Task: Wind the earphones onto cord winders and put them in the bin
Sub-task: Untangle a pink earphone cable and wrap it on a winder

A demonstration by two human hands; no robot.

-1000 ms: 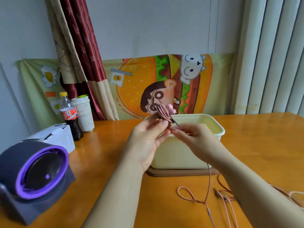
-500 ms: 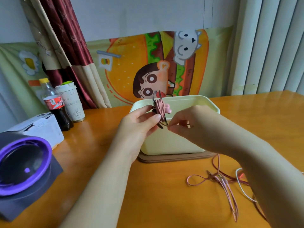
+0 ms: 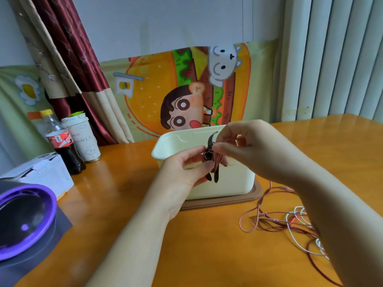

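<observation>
We see two bare hands held up over an orange wooden table (image 3: 128,204), just in front of a cream rectangular plastic bin (image 3: 165,142). The left hand (image 3: 184,170) pinches a dark brown cord winder (image 3: 208,155) between thumb and curled fingers, holding it roughly upright at the bin's near wall. A pinkish-red earphone cord (image 3: 218,161) is wrapped in tight turns around the winder's middle. The right hand (image 3: 250,150) meets it from the other side, fingers curled, thumb and forefinger pinching the cord near the winder's top. The bin stands on a flat brown lid (image 3: 238,200). To the right of it, on the table, we see a loose red cord (image 3: 255,223) tangled with a loose white cord (image 3: 296,243); the right forearm hides part of them. At the far left of the table stand a cola bottle with a yellow cap (image 3: 60,141), a white paper cup (image 3: 84,139), a white cardboard box (image 3: 39,175) and a dark device with a purple ring (image 3: 22,220). Behind the table hang a cartoon burger cloth (image 3: 186,85) and a dark red curtain (image 3: 68,48).
</observation>
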